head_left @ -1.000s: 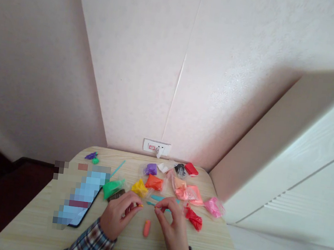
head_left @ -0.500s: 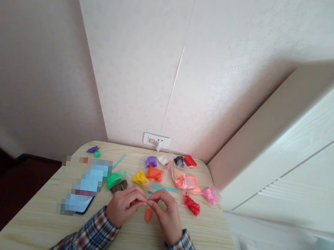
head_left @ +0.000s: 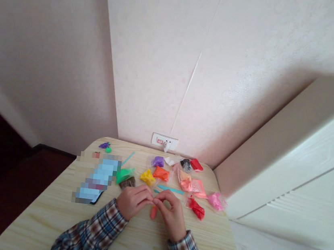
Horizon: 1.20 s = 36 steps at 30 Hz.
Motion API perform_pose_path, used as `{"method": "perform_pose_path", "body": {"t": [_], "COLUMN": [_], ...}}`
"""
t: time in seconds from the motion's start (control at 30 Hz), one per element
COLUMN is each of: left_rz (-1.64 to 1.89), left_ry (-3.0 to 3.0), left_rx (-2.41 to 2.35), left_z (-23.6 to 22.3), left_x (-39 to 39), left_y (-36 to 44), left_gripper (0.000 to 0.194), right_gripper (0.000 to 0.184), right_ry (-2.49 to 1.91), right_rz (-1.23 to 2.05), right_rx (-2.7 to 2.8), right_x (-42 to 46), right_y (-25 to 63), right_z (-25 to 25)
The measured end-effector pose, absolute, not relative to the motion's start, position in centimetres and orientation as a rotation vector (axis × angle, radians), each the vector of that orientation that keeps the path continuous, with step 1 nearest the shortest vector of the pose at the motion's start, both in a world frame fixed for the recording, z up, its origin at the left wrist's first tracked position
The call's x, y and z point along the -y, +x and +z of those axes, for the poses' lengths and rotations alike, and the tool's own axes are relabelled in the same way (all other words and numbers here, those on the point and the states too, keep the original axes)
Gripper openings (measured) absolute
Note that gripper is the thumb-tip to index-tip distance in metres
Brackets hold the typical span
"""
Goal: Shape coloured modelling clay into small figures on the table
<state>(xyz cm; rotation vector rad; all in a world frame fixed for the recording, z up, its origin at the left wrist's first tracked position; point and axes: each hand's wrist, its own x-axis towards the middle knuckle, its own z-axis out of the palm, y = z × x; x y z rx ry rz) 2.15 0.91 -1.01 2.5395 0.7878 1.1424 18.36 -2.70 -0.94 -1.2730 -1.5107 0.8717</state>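
Observation:
My left hand and my right hand meet above the table, thumbs and forefingers pinched together at the tips. A tiny yellow-orange bit of clay showed between them a moment ago; the fingers now cover most of it. Just below the fingertips an elongated orange-red clay piece lies on the wood. Behind my hands are a flat blue clay tool and a yellow clay packet. A dark brown packet is close to my left hand, and a red clay packet lies right of my right hand.
Green, purple, orange and pink packets lie about the wooden table. A blurred phone is at left. Behind it sits a small purple-and-green clay shape. A wall socket and cabinet border the table.
The view has shifted, so the table and its things appear farther right. My hands stay pinched together; the yellow-orange bit at the fingertips is now mostly hidden.

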Motion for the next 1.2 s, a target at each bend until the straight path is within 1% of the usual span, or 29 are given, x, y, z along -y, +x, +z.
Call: {"method": "perform_pose_path", "body": {"t": [0.13,0.37,0.6,0.87,1.2], "left_rz": [1.111,1.116,1.073,1.073,1.152], "left_ry": [2.564,2.48,2.47,2.618,2.564], "left_rx": [-0.819,-0.854,-0.943,-0.913,-0.884], "left_z": [-1.0,-0.7,-0.2,-0.9,-1.1], "left_x": [-0.9,-0.7,-0.5,-1.0,-1.5], "left_y": [2.0,2.1,2.0,1.7,1.7], "left_gripper": [0.022,0.014,0.013,0.02,0.023], "right_gripper": [0.015,0.017,0.019,0.017,0.015], "right_ry": [-1.251,-1.272,-1.277,-1.271,-1.275], "right_rz": [0.9,0.911,0.846,0.798,0.763], "right_rx": [1.493,1.496,1.461,1.421,1.379], "right_x": [2.7,2.8,2.7,2.5,2.3], "right_y": [18.4,18.4,18.6,18.6,18.7], "right_z": [-0.7,-0.7,-1.4,-1.6,-1.3]}}
